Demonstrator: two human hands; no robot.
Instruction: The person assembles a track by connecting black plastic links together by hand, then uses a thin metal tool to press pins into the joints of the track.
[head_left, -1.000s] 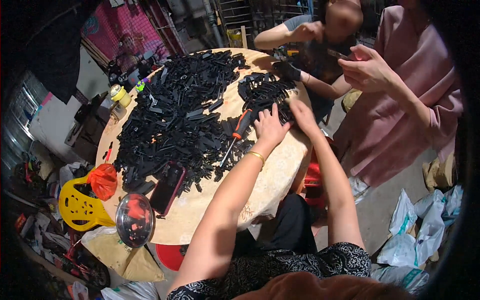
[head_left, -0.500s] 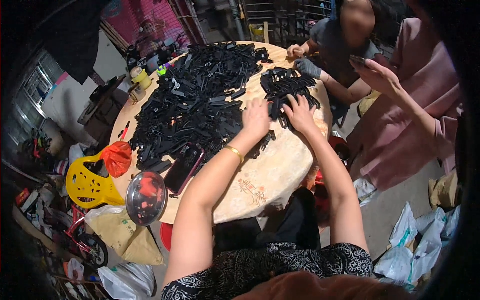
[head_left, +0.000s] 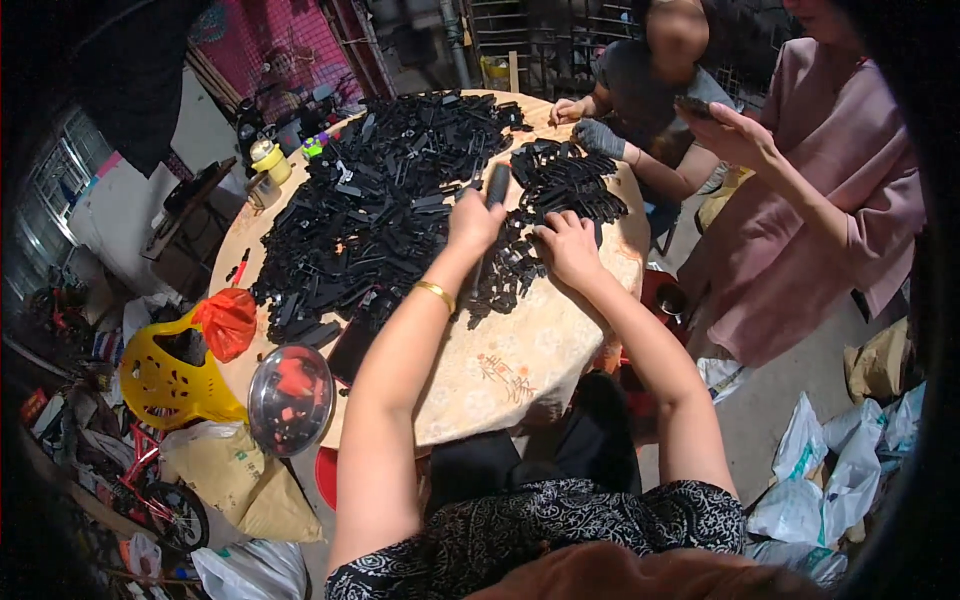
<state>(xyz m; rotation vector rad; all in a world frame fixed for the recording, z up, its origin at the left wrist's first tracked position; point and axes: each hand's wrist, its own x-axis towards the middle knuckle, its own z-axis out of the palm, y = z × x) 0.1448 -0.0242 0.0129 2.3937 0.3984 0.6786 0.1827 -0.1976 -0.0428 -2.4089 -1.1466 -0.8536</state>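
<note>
A large heap of black plastic pieces (head_left: 350,220) covers much of the round table. In my left hand (head_left: 473,222), fingers closed, is a long black-handled tool (head_left: 498,185); its rounded end sticks up beyond my fist, and a thin strip shows below it. My right hand (head_left: 570,250) lies palm down with fingers spread, touching the near edge of a smaller pile of black pieces (head_left: 565,180). Between my hands are small black scraps (head_left: 505,275). Across the table, a person's gloved hand (head_left: 600,138) is beside the smaller pile.
The cloth-covered table (head_left: 470,400) also bears a clear bowl (head_left: 290,400) with red bits and a red plastic bag (head_left: 227,324). A yellow chair (head_left: 165,375) stands at left. Another person (head_left: 830,200) at right holds a phone. White bags (head_left: 820,490) lie on the floor.
My left hand has lifted from the pieces, moved left and closed on the black-handled tool. The right hand has shifted slightly left and nearer me, off the smaller pile's middle.
</note>
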